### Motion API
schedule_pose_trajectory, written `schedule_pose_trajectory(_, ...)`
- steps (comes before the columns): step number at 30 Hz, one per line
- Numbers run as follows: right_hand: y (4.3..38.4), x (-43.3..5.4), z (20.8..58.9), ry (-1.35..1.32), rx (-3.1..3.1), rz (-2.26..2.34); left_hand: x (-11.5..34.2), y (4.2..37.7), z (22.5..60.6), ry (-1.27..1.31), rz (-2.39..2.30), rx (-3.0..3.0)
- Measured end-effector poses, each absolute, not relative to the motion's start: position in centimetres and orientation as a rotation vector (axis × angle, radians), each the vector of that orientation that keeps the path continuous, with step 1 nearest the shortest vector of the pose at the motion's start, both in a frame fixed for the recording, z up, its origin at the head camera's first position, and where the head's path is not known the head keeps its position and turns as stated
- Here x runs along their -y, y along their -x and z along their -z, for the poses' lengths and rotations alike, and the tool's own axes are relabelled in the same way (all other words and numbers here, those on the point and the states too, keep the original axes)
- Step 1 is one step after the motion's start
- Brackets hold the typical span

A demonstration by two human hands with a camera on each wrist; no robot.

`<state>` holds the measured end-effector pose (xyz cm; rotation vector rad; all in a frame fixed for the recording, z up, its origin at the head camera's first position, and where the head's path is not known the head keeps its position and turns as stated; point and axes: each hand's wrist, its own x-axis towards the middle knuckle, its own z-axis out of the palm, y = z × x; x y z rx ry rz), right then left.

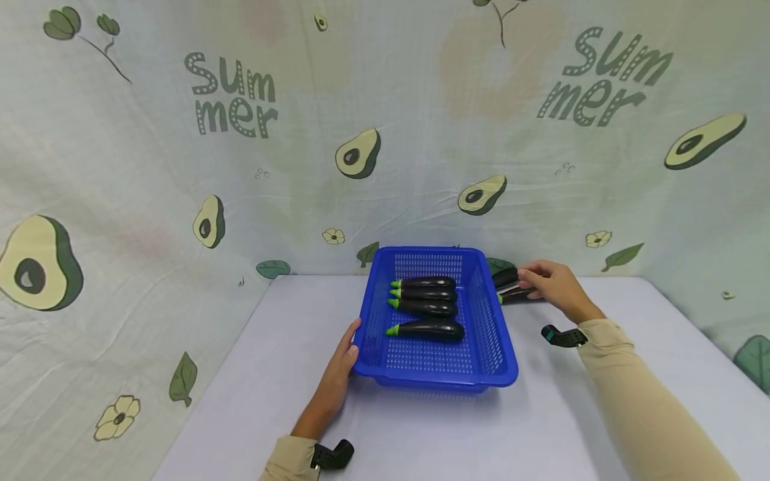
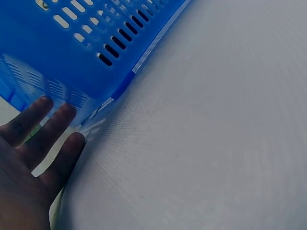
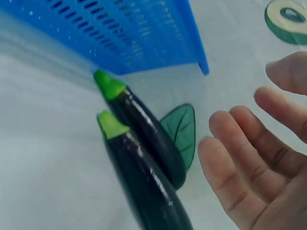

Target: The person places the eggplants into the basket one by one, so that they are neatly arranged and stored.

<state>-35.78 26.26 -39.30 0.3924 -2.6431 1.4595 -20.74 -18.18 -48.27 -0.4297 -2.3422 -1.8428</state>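
Note:
A blue plastic basket (image 1: 502, 334) with perforated walls holds several dark eggplants (image 1: 430, 329) with green stem ends, lying crosswise. My left hand (image 1: 341, 364) is at the basket's left wall, its extended fingers (image 2: 57, 120) right at the blue plastic in the left wrist view. Right of the basket lie two more eggplants, a rear one (image 1: 505, 277) and a front one (image 1: 517, 296). Over their right ends hovers my right hand (image 1: 556, 287). The right wrist view shows its fingers (image 3: 249, 163) loosely bent, apart from the nearer eggplant (image 3: 144, 177), with nothing in them.
The basket stands on a white table (image 1: 265, 374). Behind it hangs a pale cloth (image 1: 415, 153) printed with avocados, leaves and lettering. Black straps with small devices are on both wrists, beside the left sleeve (image 1: 291, 457) and the right sleeve (image 1: 637, 387).

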Motion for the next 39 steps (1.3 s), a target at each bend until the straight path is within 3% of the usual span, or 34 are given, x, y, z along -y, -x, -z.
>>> schedule_pose_trajectory(17, 36.5, -29.4, 40.8, -0.273, 2.710, -1.143, 18.0, 20.5, 48.5, 0.424, 1.868, 2.329)
schedule_pose_trajectory(39, 39.3, -31.4, 44.6, -0.410, 2.848, -1.012, 18.0, 20.6, 48.1, 0.411, 1.855, 2.337)
